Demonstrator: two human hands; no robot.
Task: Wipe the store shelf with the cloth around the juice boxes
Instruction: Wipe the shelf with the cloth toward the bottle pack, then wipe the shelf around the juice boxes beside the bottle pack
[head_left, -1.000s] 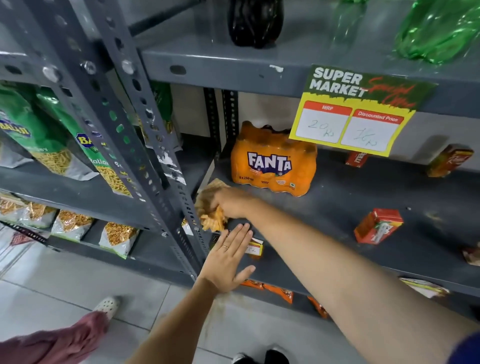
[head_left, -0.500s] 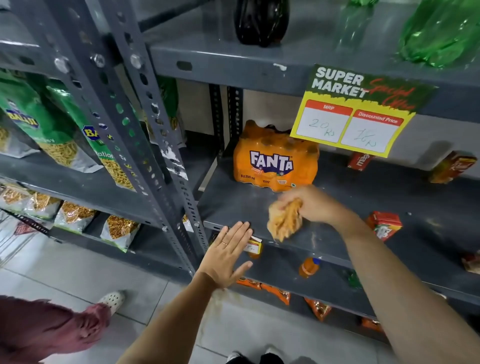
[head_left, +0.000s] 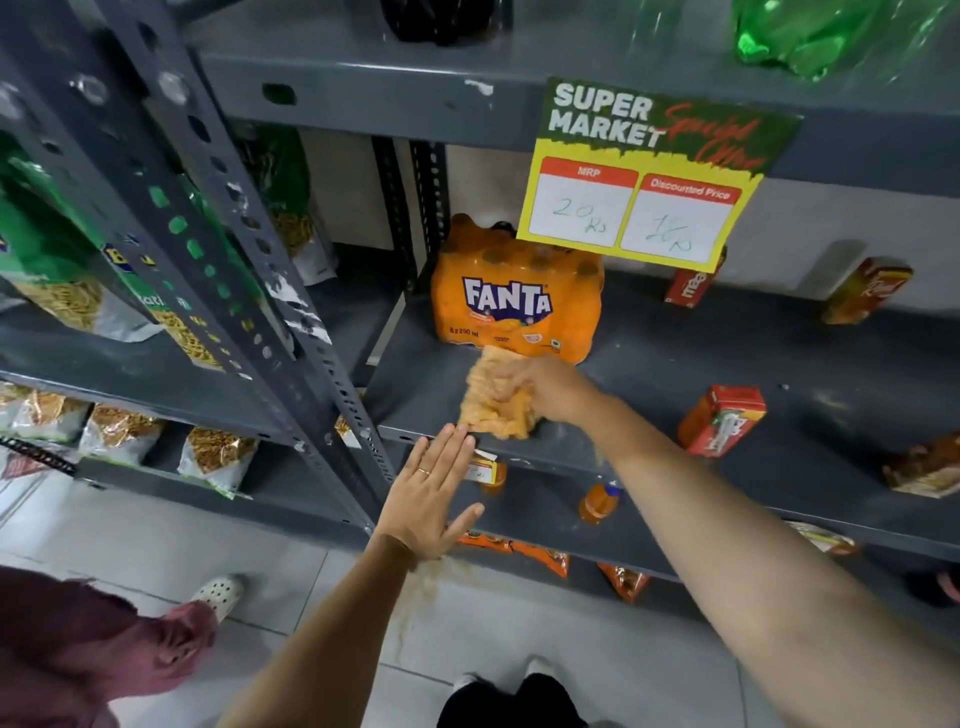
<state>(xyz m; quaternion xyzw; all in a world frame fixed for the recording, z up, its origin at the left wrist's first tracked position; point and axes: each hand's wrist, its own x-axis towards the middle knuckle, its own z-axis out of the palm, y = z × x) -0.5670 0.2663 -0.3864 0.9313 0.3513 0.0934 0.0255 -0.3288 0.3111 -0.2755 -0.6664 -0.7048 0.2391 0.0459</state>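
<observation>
My right hand (head_left: 545, 387) presses a crumpled orange cloth (head_left: 493, 397) onto the grey shelf (head_left: 649, 364), just in front of the Fanta pack (head_left: 514, 301). My left hand (head_left: 431, 493) is flat with fingers spread, its fingertips at the shelf's front edge below the cloth. A red juice box (head_left: 722, 418) stands to the right of my forearm. Two more juice boxes (head_left: 688, 288) (head_left: 865, 291) stand at the back of the shelf. Another carton (head_left: 924, 467) lies at the far right edge.
A yellow price sign (head_left: 631, 213) hangs from the shelf above. A slotted steel upright (head_left: 291, 332) stands left of my hands, with snack bags (head_left: 78, 291) beyond it. Small bottles and packets sit on the lower shelf (head_left: 597, 501). Another person's foot (head_left: 218, 592) is on the floor at left.
My right hand swept the cloth from the shelf's left corner to the right, then back toward the Fanta pack. My left hand stayed at the shelf edge.
</observation>
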